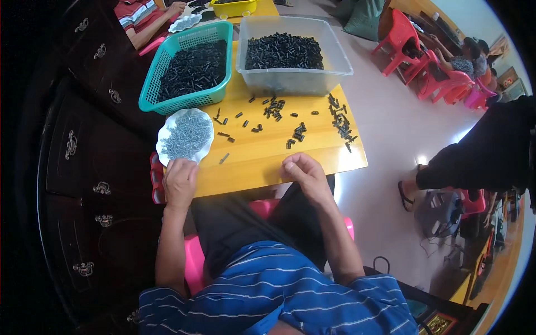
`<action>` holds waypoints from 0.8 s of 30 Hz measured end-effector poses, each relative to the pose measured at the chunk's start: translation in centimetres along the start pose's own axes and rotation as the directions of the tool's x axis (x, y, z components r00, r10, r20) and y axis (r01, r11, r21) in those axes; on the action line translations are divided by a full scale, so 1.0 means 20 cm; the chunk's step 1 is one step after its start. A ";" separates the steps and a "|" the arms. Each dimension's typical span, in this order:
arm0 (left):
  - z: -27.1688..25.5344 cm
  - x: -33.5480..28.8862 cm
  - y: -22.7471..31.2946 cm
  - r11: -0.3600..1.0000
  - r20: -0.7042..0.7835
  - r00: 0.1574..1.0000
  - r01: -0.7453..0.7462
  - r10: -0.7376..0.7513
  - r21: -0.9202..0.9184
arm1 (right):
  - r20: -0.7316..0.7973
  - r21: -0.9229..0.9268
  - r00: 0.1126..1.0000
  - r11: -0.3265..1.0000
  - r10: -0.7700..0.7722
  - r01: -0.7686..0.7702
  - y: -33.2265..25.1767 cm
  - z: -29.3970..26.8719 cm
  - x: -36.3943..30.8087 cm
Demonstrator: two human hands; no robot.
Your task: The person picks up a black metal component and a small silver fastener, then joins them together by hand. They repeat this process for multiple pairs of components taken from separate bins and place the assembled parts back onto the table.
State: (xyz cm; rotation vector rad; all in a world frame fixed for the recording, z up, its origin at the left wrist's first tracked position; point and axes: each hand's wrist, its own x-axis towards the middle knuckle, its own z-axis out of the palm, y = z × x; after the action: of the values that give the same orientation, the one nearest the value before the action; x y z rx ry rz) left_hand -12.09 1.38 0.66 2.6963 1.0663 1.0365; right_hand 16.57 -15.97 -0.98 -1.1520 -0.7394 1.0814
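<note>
My left hand [181, 183] is at the near rim of a white scalloped plate [162, 134], its fingertips bent down among small clear plastic pieces [188, 133]. What those fingers pinch, if anything, is hidden. Over the front edge of the yellow table [245, 176], my right hand [308, 177] is curled with thumb and forefinger close together; anything in it is too small to make out. Short black tube-like parts [273, 108] lie scattered between the hands and the bins. A looser pile of longer, thin black pieces [341, 123] lies along the right edge. One slim greyish piece [224, 158] rests near the plate.
A green basket [146, 89] and a clear plastic bin [338, 67], both full of black parts, stand at the table's back. Dark drawers [84, 145] close off the left. Another person's arm [159, 25] works behind; someone in black [480, 151] stands at right, near red chairs [402, 39].
</note>
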 end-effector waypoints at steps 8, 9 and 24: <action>-0.01 0.01 -0.06 0.996 0.026 0.997 0.073 -0.072 -0.054 | -0.188 -0.688 0.964 0.725 -0.188 0.007 -0.14 -0.02 0.03; -0.01 0.02 -0.06 0.997 0.047 0.996 0.072 -0.071 -0.022 | -0.184 -0.823 0.945 0.568 -0.270 0.001 -0.15 -0.03 0.04; -0.05 0.05 -0.06 0.996 0.025 0.995 0.092 -0.092 0.001 | -0.176 -0.868 0.915 0.495 -0.362 0.029 -0.11 -0.10 0.17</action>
State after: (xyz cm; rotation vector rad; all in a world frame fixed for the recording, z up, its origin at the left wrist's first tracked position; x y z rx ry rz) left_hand -12.86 2.78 1.56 2.6250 1.1734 0.9852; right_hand 20.08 -13.60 0.44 -1.9822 -1.1494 0.2103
